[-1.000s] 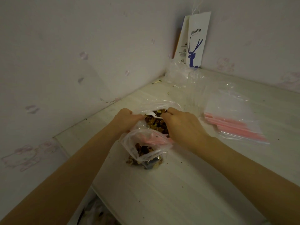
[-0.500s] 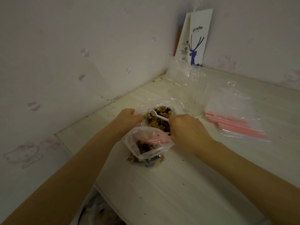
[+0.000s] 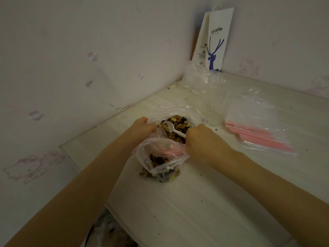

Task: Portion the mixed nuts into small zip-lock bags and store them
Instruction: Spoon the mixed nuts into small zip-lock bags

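A large clear bag of mixed nuts [image 3: 179, 122] lies open on the white table [image 3: 204, 211]. In front of it stands a small zip-lock bag [image 3: 160, 157] with a pink seal, partly filled with nuts. My left hand [image 3: 142, 129] grips the plastic at the left of the bags' mouths. My right hand [image 3: 201, 139] holds the handle of a white plastic spoon [image 3: 171, 128], whose bowl rests on the nuts in the large bag; the same hand touches the small bag's pink edge.
A stack of unused pink-sealed zip-lock bags [image 3: 258, 136] lies to the right. A clear plastic cup [image 3: 214, 102] and crumpled plastic [image 3: 195, 75] stand behind, with a white coffee paper bag [image 3: 216, 40] in the wall corner. Crumbs dot the table; its edge drops off at the left.
The spoon has lifted out from under my right hand and its bowl now lies in plain view on the nuts. Both hands have stayed at the bags.
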